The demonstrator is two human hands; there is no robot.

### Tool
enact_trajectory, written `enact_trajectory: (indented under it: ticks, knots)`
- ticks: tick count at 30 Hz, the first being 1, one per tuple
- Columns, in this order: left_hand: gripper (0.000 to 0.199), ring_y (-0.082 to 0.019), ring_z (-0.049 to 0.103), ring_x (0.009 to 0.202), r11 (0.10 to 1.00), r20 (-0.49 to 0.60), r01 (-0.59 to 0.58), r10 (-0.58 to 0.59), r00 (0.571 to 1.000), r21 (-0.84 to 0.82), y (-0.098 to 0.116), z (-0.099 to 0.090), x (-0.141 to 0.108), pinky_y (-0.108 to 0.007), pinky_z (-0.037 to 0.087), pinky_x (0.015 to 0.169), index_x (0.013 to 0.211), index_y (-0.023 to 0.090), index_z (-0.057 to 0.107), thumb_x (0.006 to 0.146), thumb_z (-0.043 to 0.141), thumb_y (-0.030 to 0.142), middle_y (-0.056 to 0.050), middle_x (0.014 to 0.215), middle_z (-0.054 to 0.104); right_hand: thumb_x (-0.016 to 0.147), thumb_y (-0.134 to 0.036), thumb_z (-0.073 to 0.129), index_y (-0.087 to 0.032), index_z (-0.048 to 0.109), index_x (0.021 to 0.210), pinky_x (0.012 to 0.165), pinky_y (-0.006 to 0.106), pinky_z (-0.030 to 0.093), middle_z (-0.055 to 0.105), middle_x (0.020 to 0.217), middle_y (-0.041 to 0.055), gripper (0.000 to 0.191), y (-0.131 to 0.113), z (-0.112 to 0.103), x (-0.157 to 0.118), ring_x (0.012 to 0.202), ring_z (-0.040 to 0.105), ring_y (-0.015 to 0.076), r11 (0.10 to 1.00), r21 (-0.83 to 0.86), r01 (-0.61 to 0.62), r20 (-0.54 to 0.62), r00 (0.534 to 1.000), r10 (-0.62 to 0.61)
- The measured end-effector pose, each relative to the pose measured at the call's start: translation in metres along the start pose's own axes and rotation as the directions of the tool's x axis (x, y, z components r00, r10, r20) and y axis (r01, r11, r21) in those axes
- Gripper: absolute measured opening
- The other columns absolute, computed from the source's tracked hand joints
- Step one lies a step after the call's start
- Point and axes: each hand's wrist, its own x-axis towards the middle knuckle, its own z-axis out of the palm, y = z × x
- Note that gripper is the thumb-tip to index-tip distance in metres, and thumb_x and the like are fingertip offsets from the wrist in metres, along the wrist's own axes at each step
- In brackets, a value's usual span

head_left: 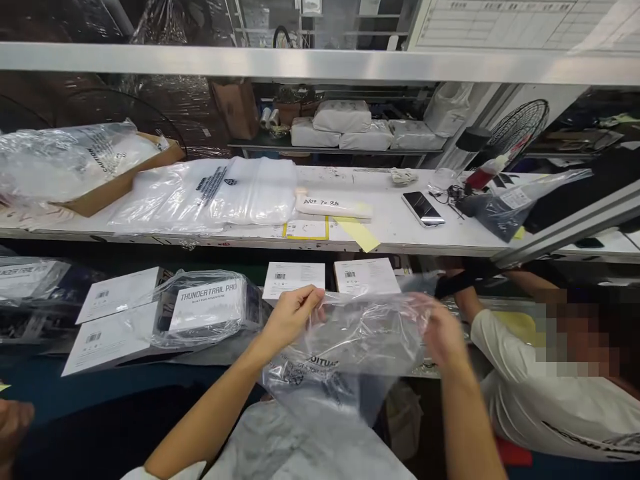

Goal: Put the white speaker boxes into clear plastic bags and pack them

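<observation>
A clear plastic bag (350, 340) with printed caution text hangs in front of my body, its upper edge stretched between both hands. My left hand (299, 310) pinches the bag's left corner between thumb and fingers. At the bag's right end, my right hand (443, 327) grips the film, slightly smeared by motion. Just beyond the bag stand two white boxes (295, 275) with barcode labels, partly covered by it. Left of my left hand lies a Thunder Trail Pro box (207, 303) wrapped in clear plastic.
More white boxes (117, 293) lie at the left. On the shelf are a stack of clear bags (215, 193), a cardboard tray (120, 177), a phone (423, 209) and a yellow note (363, 235). A co-worker (540, 373) sits close on the right; another person's hand (13, 423) shows at lower left.
</observation>
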Motion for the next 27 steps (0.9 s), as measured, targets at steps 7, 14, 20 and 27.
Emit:
enact_trajectory:
  ticks: [7, 14, 20, 27]
  knots:
    - [0.059, -0.012, 0.050, 0.053, 0.995, 0.080, -0.011, 0.003, 0.997, 0.101, 0.006, 0.018, -0.004, -0.025, 0.037, 0.056, 0.068, 0.019, 0.059, 0.102, 0.049, 0.066, 0.002, 0.056, 0.055, 0.080, -0.036, 0.083, -0.028, 0.072, 0.124, 0.111, 0.046, 0.050, 0.075, 0.125, 0.0080, 0.046, -0.073, 0.022, -0.037, 0.120, 0.068, 0.0306, 0.666, -0.573, 0.478, 0.524, 0.838, -0.150]
    - [0.065, -0.016, 0.065, 0.076, 0.990, 0.284, 0.015, 0.025, 0.959, -0.139, 0.004, -0.008, -0.023, -0.025, 0.051, 0.068, 0.127, 0.024, 0.061, 0.079, 0.086, 0.060, -0.003, 0.095, 0.072, 0.093, -0.047, 0.073, -0.022, 0.068, 0.094, 0.055, 0.028, 0.052, 0.071, 0.072, 0.0004, 0.025, -0.052, 0.047, -0.031, 0.059, 0.066, 0.0178, 0.876, -0.470, 0.106, 0.596, 0.770, 0.226]
    - [0.035, -0.031, 0.070, 0.123, 0.958, 0.102, 0.001, 0.029, 0.994, -0.285, -0.018, -0.004, -0.035, -0.039, 0.060, 0.096, 0.117, 0.020, 0.083, 0.093, 0.076, 0.045, -0.015, 0.130, 0.076, 0.088, -0.050, 0.079, -0.020, 0.081, 0.093, 0.071, 0.028, 0.054, 0.075, 0.094, 0.0055, 0.031, -0.050, 0.037, -0.017, 0.081, 0.068, 0.0182, 0.889, -0.431, 0.153, 0.762, 0.589, 0.268]
    - [0.030, -0.019, 0.070, 0.072, 0.934, -0.160, 0.122, -0.184, 0.970, -0.337, -0.038, 0.030, -0.037, -0.028, 0.056, 0.063, 0.082, 0.014, 0.077, 0.080, 0.087, 0.043, -0.007, 0.078, 0.077, 0.096, -0.056, 0.068, -0.020, 0.082, 0.088, 0.075, 0.031, 0.053, 0.077, 0.088, 0.0076, 0.040, -0.026, 0.028, -0.021, 0.081, 0.069, 0.0212, 0.856, -0.495, 0.150, 0.641, 0.728, 0.243]
